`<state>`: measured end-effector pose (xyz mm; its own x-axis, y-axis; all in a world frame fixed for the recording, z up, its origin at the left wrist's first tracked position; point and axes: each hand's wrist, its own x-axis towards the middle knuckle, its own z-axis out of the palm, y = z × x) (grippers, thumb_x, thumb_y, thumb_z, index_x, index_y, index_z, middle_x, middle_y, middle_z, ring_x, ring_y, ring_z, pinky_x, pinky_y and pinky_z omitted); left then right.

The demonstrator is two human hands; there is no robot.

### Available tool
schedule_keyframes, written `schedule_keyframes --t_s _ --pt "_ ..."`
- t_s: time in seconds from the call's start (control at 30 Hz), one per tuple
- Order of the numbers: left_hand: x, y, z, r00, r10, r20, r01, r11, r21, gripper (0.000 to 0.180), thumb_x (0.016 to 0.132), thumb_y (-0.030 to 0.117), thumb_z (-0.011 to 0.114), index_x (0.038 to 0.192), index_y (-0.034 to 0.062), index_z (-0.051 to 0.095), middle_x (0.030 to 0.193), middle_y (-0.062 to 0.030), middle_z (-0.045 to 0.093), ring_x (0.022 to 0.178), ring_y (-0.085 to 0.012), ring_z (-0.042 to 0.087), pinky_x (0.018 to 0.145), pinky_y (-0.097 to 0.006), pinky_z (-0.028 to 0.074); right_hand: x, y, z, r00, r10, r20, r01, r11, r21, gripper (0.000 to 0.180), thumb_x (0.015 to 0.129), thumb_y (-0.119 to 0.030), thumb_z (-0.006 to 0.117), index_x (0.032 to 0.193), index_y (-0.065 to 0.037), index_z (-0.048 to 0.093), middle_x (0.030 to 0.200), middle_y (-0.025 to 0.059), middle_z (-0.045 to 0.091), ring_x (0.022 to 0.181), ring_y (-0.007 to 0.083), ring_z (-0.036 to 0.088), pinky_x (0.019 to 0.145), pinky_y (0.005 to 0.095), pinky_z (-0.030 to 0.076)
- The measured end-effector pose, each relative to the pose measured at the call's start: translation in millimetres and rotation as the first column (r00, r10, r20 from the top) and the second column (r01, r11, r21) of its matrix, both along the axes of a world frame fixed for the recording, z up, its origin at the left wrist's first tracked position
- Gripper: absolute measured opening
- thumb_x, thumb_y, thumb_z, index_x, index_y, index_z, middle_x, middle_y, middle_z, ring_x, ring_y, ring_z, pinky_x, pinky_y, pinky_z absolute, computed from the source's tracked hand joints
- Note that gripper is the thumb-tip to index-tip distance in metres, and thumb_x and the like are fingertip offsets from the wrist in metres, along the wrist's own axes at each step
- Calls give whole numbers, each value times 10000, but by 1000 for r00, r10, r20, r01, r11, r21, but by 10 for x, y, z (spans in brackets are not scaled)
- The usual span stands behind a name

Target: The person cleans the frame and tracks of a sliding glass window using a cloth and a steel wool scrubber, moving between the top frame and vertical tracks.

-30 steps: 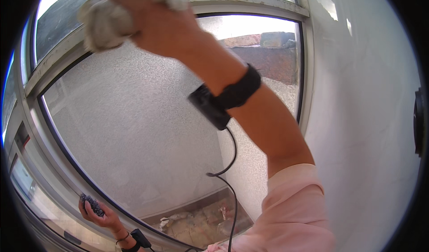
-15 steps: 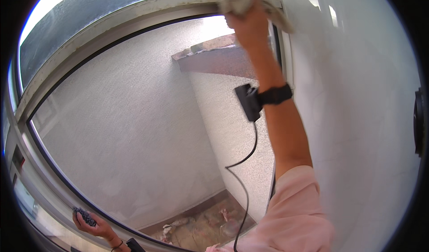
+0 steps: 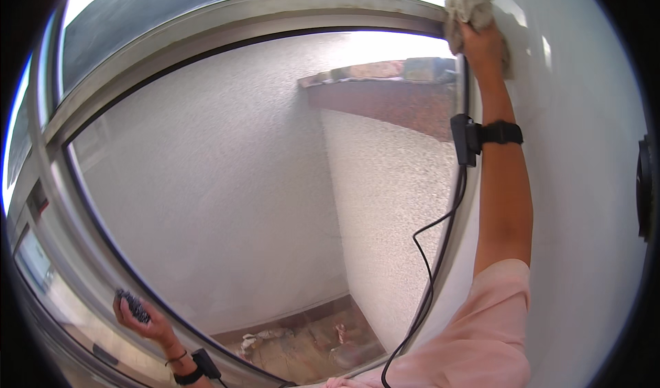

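My right hand (image 3: 483,49), arm stretched far up, grips a crumpled beige-grey cloth (image 3: 470,8). The cloth lies against the upper right corner of the metal window frame (image 3: 289,9), where it meets the white wall. Low on the left, my left hand (image 3: 154,327) has its fingers curled round a dark grey, speckled scourer (image 3: 133,306), close to the lower left side of the frame. Between my hands spans a large glass pane (image 3: 227,181).
A smooth white wall (image 3: 584,202) rises right beside my right arm. From a black device (image 3: 465,140) strapped to my right wrist, a black cable (image 3: 430,278) hangs down along the frame. Through the glass show rough pale walls, a stone-edged ledge (image 3: 385,99) and debris on the floor below.
My right hand has carried the cloth rightward along the top of the frame to its corner. The view has shifted somewhat; my left hand still holds the scourer.
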<state>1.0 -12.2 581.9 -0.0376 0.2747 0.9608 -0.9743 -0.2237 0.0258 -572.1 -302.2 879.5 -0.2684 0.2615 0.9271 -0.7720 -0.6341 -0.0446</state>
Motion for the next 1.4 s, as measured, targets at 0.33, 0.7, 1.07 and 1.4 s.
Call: schedule_keyframes --t_s 0.33,0.7,1.07,1.4 --pt "-65 52 87 992 -122 -18 122 992 32 323 757 3 535 1070 19 460 1116 -182 448 1031 -326 444 875 -406 382 3741 1573 -67 903 195 -383 -331 883 -332 217 715 -112 554 893 5 517 845 148 544 826 295 520 750 407 404" --pt "32 149 17 999 -54 7 53 993 107 352 678 -24 532 1024 29 488 1104 -188 433 1003 -346 444 857 -418 392 4061 1784 117 547 344 -763 -688 704 -176 385 665 1 616 1041 -56 552 1039 134 562 966 260 545 873 363 417" --pt "47 98 2 988 -151 17 147 981 130 327 668 14 559 985 76 514 1112 -163 410 1013 -357 424 854 -437 373 3988 1797 -23 958 -86 -272 24 974 -225 656 647 -197 648 1244 -215 377 1181 87 483 1083 272 453 933 454 311" --pt "82 58 -65 992 -124 15 121 985 123 294 714 22 536 1001 54 482 1130 -201 398 1032 -368 419 862 -456 385 4507 2404 293 560 27 -828 -172 981 -85 166 683 -56 515 846 -89 527 814 82 550 802 243 539 776 315 382"
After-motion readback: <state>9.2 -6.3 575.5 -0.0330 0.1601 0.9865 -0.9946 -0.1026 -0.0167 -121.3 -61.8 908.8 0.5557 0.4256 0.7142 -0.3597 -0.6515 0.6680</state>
